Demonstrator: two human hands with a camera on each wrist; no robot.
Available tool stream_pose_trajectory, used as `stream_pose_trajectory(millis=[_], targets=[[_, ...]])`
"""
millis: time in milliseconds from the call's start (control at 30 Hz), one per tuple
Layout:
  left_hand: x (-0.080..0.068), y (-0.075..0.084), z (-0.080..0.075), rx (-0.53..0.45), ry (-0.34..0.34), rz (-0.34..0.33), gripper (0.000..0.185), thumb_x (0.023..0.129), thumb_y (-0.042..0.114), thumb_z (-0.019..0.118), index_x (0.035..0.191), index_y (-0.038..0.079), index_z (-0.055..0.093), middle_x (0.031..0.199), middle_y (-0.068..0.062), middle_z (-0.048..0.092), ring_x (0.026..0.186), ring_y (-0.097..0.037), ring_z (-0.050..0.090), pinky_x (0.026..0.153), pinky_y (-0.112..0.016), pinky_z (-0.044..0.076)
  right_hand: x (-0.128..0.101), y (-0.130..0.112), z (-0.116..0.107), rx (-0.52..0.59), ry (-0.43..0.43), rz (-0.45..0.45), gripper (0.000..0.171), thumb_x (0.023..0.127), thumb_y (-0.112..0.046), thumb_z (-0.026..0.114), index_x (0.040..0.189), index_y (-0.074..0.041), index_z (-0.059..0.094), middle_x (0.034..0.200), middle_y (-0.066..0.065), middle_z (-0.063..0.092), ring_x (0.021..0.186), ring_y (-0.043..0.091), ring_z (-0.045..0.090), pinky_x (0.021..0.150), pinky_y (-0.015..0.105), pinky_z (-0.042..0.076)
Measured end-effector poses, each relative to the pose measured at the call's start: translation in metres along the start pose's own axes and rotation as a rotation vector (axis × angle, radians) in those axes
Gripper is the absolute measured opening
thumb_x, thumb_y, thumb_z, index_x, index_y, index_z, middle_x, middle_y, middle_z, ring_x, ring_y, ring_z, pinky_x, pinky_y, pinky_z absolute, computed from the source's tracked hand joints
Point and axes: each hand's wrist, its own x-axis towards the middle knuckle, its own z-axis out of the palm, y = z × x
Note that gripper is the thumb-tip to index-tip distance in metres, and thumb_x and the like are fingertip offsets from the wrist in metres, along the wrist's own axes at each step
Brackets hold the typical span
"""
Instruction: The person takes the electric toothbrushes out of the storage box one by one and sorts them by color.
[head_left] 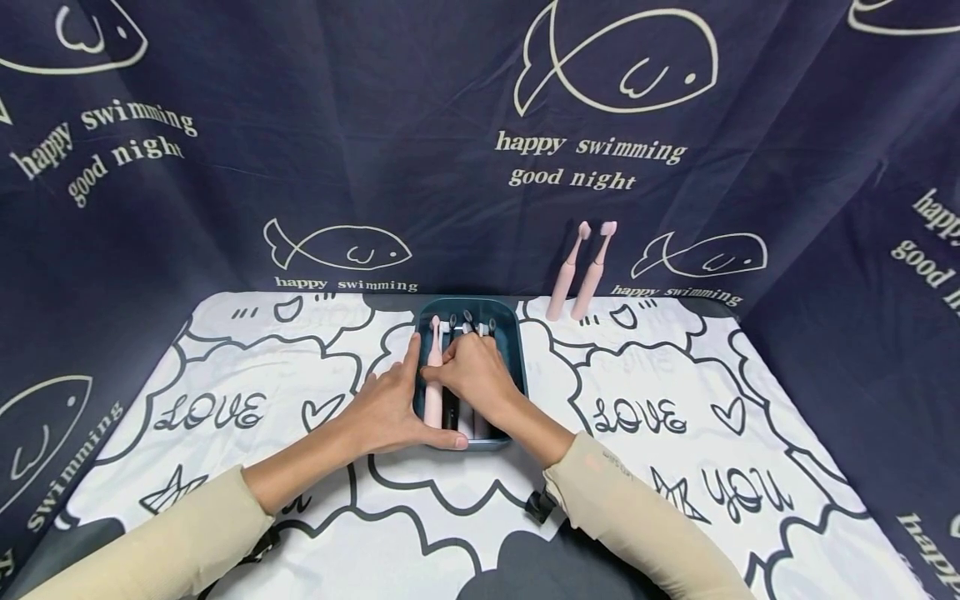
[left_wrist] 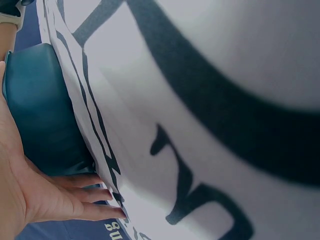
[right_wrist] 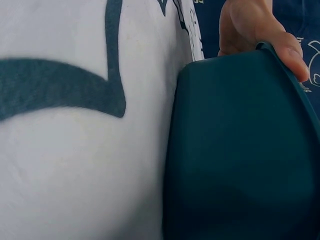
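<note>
A teal tray sits mid-table and holds several electric toothbrushes lying lengthwise. A pink toothbrush lies at its left side, with darker and white ones beside it under my hand. My left hand rests against the tray's left wall with straight fingers, its thumb along the front edge. The left wrist view shows that palm and its fingers beside the tray wall. My right hand reaches over the tray, fingers curled on the pink toothbrush. In the right wrist view a finger hooks over the tray rim.
Two more pink toothbrushes stand leaning against the dark blue whale-print backdrop behind the tray's right. The white tablecloth with black cartoon lettering spreads to both sides. Dark cloth walls enclose the left, back and right.
</note>
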Motion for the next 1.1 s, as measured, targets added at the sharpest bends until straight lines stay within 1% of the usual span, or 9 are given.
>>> stream_pose_trajectory(millis=[100,300,400,600,667,767,867,967,1100], targets=[[0.0,0.0,0.0,-0.002,-0.002,0.002,0.173,0.066,0.096,0.086,0.182,0.007,-0.006,0.165,-0.032,0.056,0.146,-0.055,0.06,0.126,-0.074,0.041,0.0,0.0,0.001,-0.005,0.003,0.003,0.045,0.088,-0.032,0.091,0.055,-0.018,0.062,0.045,-0.013,0.045,0.045,0.008,0.042,0.049,0.026,0.035],[0.0,-0.001,0.0,-0.001,-0.001,0.011,0.172,0.066,0.097,0.085,0.182,0.007,-0.006,0.166,-0.033,0.055,0.146,-0.055,0.06,0.126,-0.075,0.04,0.001,0.002,0.002,0.018,0.032,0.033,0.05,0.086,-0.035,0.088,0.052,-0.02,0.055,0.046,-0.013,0.039,0.046,0.008,0.038,0.05,0.028,0.034],[0.0,-0.001,0.0,0.003,0.007,0.014,0.173,0.065,0.098,0.084,0.182,0.007,-0.005,0.165,-0.033,0.056,0.144,-0.054,0.062,0.125,-0.074,0.041,0.002,0.003,0.002,0.043,0.036,0.066,0.05,0.086,-0.036,0.087,0.051,-0.02,0.055,0.046,-0.013,0.038,0.046,0.008,0.037,0.05,0.028,0.034],[0.0,-0.002,0.001,0.003,0.019,0.018,0.174,0.064,0.099,0.084,0.182,0.007,-0.005,0.164,-0.034,0.056,0.142,-0.054,0.064,0.125,-0.073,0.042,0.003,0.003,-0.001,0.083,0.008,0.143,0.047,0.087,-0.037,0.085,0.051,-0.018,0.06,0.045,-0.012,0.042,0.045,0.007,0.039,0.048,0.028,0.034],[0.0,-0.002,0.001,0.001,0.02,0.02,0.174,0.064,0.099,0.084,0.182,0.006,-0.005,0.164,-0.035,0.056,0.142,-0.054,0.064,0.125,-0.072,0.043,0.003,0.002,-0.004,0.093,-0.003,0.166,0.049,0.088,-0.037,0.084,0.05,-0.019,0.058,0.045,-0.012,0.045,0.044,0.008,0.042,0.048,0.027,0.035],[0.0,-0.002,0.001,-0.009,0.02,0.019,0.175,0.064,0.099,0.084,0.182,0.007,-0.006,0.166,-0.036,0.054,0.144,-0.054,0.063,0.125,-0.073,0.042,0.003,0.002,-0.007,0.106,-0.011,0.202,0.053,0.089,-0.038,0.084,0.05,-0.02,0.055,0.046,-0.008,0.053,0.046,0.011,0.053,0.05,0.027,0.039],[0.0,-0.002,0.001,-0.019,0.016,0.02,0.175,0.063,0.099,0.084,0.182,0.007,-0.007,0.169,-0.035,0.051,0.147,-0.054,0.06,0.126,-0.075,0.04,0.004,0.002,-0.009,0.125,-0.013,0.24,0.049,0.089,-0.04,0.085,0.052,-0.018,0.061,0.052,-0.002,0.067,0.054,0.014,0.068,0.055,0.027,0.047],[0.0,-0.002,0.0,-0.026,0.016,0.024,0.176,0.063,0.099,0.084,0.182,0.007,-0.007,0.17,-0.033,0.051,0.148,-0.054,0.059,0.126,-0.076,0.04,0.005,0.003,-0.012,0.181,-0.02,0.27,0.038,0.088,-0.039,0.087,0.062,-0.016,0.073,0.065,0.003,0.077,0.061,0.017,0.076,0.06,0.027,0.055],[0.0,-0.003,0.001,-0.034,0.023,0.024,0.176,0.062,0.1,0.084,0.182,0.008,-0.006,0.168,-0.033,0.053,0.147,-0.052,0.061,0.125,-0.076,0.041,0.005,0.004,-0.015,0.265,-0.039,0.287,0.021,0.088,-0.03,0.086,0.078,-0.011,0.083,0.076,0.003,0.082,0.065,0.017,0.078,0.066,0.031,0.063]])
